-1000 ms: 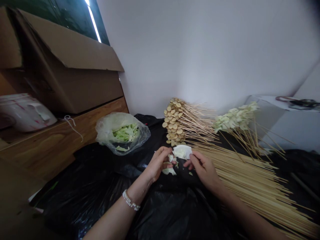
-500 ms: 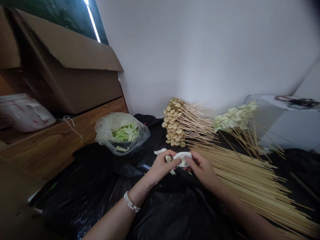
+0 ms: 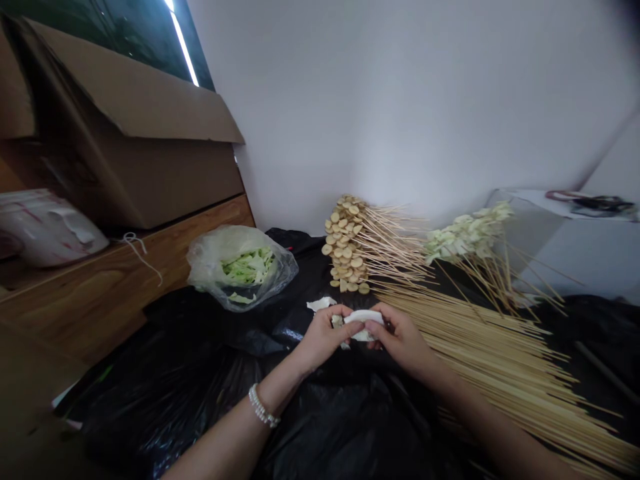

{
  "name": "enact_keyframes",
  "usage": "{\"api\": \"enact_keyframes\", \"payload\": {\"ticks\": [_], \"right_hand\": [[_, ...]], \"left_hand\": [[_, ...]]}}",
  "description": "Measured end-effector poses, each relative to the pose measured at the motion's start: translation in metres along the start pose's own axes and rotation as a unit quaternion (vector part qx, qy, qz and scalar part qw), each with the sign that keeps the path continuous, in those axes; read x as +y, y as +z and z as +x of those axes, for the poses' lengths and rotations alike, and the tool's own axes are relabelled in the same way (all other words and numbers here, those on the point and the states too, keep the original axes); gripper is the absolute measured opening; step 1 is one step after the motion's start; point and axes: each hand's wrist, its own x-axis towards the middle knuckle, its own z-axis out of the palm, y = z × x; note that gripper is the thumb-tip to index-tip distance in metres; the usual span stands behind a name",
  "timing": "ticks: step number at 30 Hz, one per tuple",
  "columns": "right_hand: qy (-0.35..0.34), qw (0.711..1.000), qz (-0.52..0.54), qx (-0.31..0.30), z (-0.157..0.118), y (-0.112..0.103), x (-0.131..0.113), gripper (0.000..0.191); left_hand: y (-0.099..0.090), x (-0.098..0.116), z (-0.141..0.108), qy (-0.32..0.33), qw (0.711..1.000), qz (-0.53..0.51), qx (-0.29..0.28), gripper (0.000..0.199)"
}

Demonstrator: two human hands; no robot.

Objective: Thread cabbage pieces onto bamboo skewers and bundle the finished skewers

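Between both hands is a small white piece [image 3: 364,316], pale and curved, its exact nature unclear. My left hand [image 3: 327,335] pinches its left end, thumb on the near face. At its right end, my right hand [image 3: 400,335] grips it with thumb and fingers. Other white scraps [image 3: 321,304] lie just beyond my left hand on black plastic [image 3: 340,420]. Behind the hands stand skewers of round yellowish slices [image 3: 346,247], their sticks pointing right. Bare wooden skewers [image 3: 490,353] are spread to the right of my right hand.
An unsealed clear bag [image 3: 205,267] holds shredded green leaves [image 3: 249,267] at left. Skewered pale leaves [image 3: 470,233] rest at back right beside a white box [image 3: 555,243]. A cardboard box [image 3: 175,170] and white tub [image 3: 47,227] occupy the left ledge.
My right hand has shifted slightly left, and the two thumbs are closer together on the white piece. Both hands still hold it.
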Motion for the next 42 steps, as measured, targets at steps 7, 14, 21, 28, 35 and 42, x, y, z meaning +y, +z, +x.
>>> {"api": "enact_keyframes", "payload": {"ticks": [7,14,21,28,35,42], "right_hand": [[0.017,0.992,0.115,-0.056,-0.001,-0.004,-0.001,0.025],[0.043,0.968,0.229,-0.089,-0.002,-0.002,-0.001,0.030],[0.037,0.991,0.120,-0.043,0.000,-0.002,-0.004,0.031],[0.002,0.999,-0.018,-0.045,-0.004,-0.002,-0.005,0.032],[0.036,0.998,0.033,-0.043,-0.006,-0.001,-0.004,0.038],[0.125,0.959,0.242,-0.075,-0.006,0.010,-0.004,0.040]], "left_hand": [[-0.003,0.000,0.000,-0.040,0.997,-0.064,-0.027,0.035],[-0.003,0.000,-0.001,-0.059,0.991,-0.108,-0.052,0.035],[0.000,0.001,0.000,-0.055,0.996,-0.071,-0.024,0.037],[-0.001,0.003,-0.002,-0.035,0.998,0.000,-0.059,0.044],[-0.004,-0.002,-0.002,0.009,0.996,0.032,-0.079,0.036],[-0.002,0.006,-0.007,0.037,0.995,0.012,-0.095,0.036]]}}
